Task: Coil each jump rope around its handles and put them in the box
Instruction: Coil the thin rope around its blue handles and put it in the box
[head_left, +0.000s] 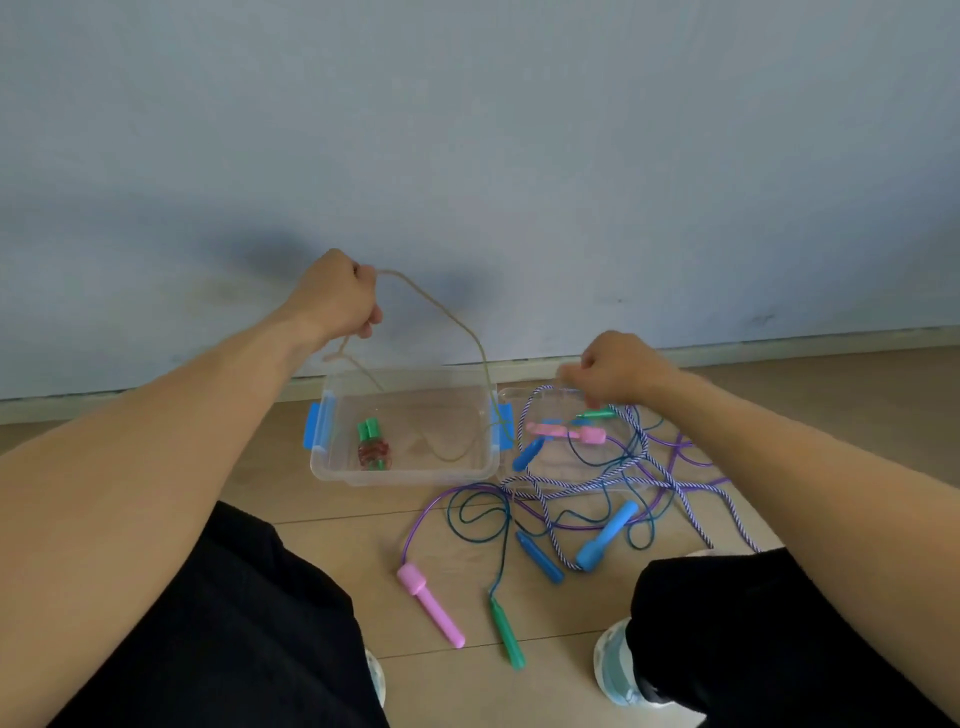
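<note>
My left hand (337, 299) is raised above the clear plastic box (327, 457) and grips a beige rope (457, 325), which loops over and hangs down into the box. One coiled rope with green handles (373, 441) lies inside. My right hand (618, 371) is curled over the tangle to the right, just above a green handle (597, 414); what it holds is hidden. Loose ropes (587, 493) with pink (428, 605), green (506, 631) and blue handles (608, 535) sprawl on the floor.
The box's clear lid (550, 467) lies under the tangle at the right. A grey-blue wall and skirting board run just behind the box. My knees in black trousers and light shoes frame the wooden floor in front.
</note>
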